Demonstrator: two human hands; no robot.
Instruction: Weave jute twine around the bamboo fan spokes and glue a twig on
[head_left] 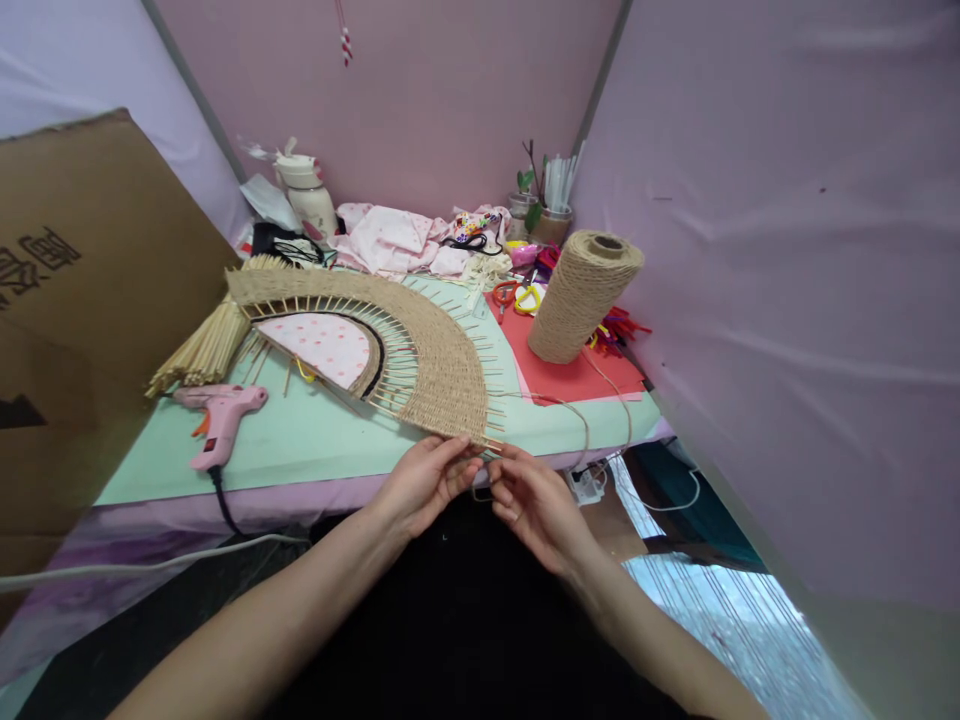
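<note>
A half-round fan of woven twine [450, 365] on thin sticks lies on the table, its near right corner at the front edge. Set in its middle is a half-circle of white cloth with pink dots [326, 343]. My left hand [433, 480] pinches that near right corner of the weave, thumb on top. My right hand [536, 500] is closed at the stick ends beside the same corner, fingertips pressed together. Twine runs from the fan's right side toward a big twine spool [585, 300]. Whether the right fingers also grip the twine cannot be made out.
At the left, a pink glue gun [225, 415] lies before a bundle of sticks [206, 345], beside a cardboard box [97, 300]. Red sheets [551, 380], scissors [527, 299], pink cloth [394, 240] and a bottle [307, 200] are farther back. A cable [150, 572] crosses the lower left.
</note>
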